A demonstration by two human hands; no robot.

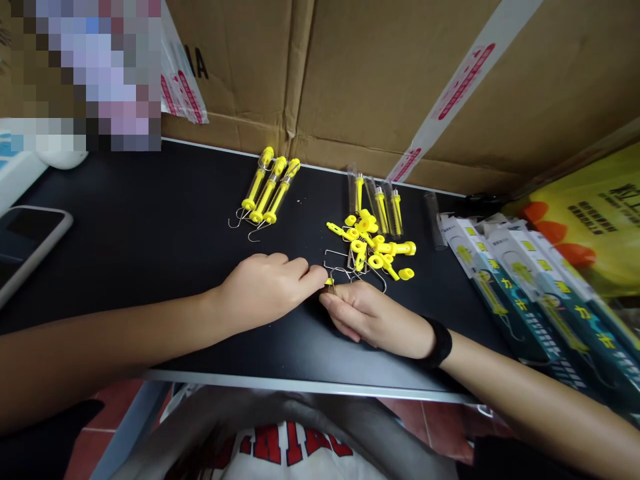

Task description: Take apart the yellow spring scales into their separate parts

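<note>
My left hand (273,288) is closed, its fingertips pinching a small yellow plastic part (329,282), mostly hidden. Touching close beside it, my right hand (367,312) grips a thin metal wire hook (333,275) between thumb and finger. Just beyond both hands lies a pile of loose yellow plastic parts (367,227), mixed with springs and bent wires (336,253). Behind the pile are several clear tubes with yellow scale inserts (383,208). Three assembled yellow spring scales (270,190) with hooks lie side by side farther left.
Printed spring-scale boxes (515,287) lean at the right, near a yellow bag (590,213). One bare clear tube (435,221) lies beside them. A large cardboard box (360,80) walls off the back. A phone (33,243) rests at the left of the black table (150,233).
</note>
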